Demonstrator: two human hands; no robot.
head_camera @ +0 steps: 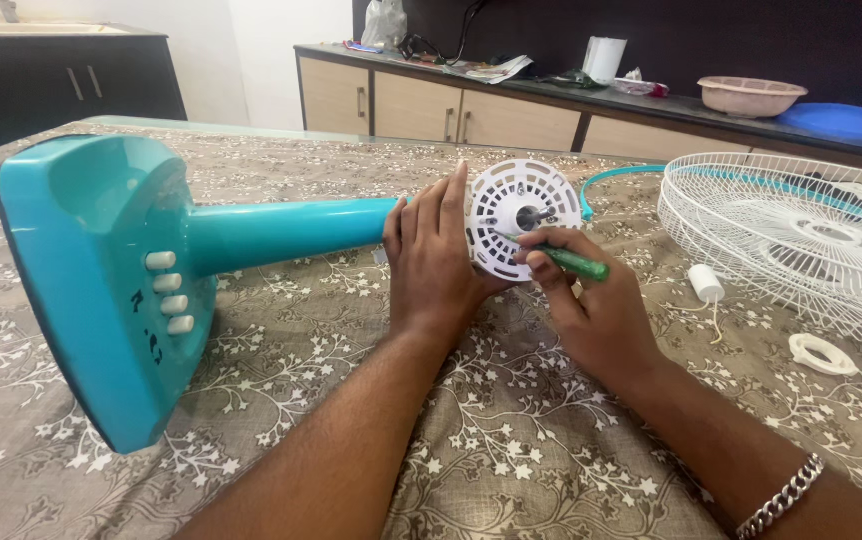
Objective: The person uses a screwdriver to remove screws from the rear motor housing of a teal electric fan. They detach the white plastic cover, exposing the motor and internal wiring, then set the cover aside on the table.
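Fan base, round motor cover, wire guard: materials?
Teal fan base: likely moulded plastic, glossy, with soft highlights. Round white motor cover: plastic by its look, matte with moulded slots. White guard: thin wire, probably coated metal, though the look leaves that open.
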